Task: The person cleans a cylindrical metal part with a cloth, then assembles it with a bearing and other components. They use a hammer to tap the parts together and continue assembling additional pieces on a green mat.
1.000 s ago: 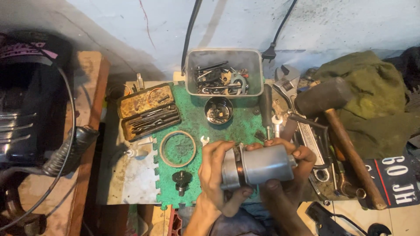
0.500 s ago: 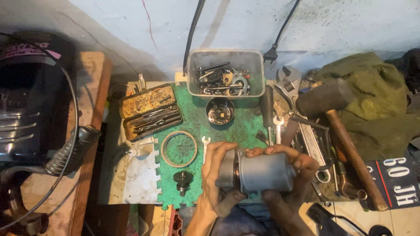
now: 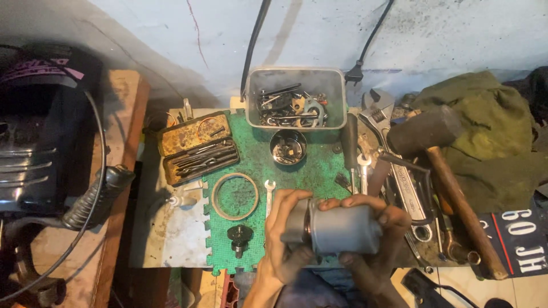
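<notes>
You held grey cylinder (image 3: 342,229) in both hands: left hand (image 3: 285,231) clenched on cap end, right hand (image 3: 377,239) around body. Cylinder dropped lower, nearer you, away from ring (image 3: 234,196); work stayed in hand.

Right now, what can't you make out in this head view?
- Grey cylinder: underside and right end hidden by left hand and right hand.
- Metal tub: small parts too jumbled to identify.
- Bottom edge cuts off both forearms.
</notes>
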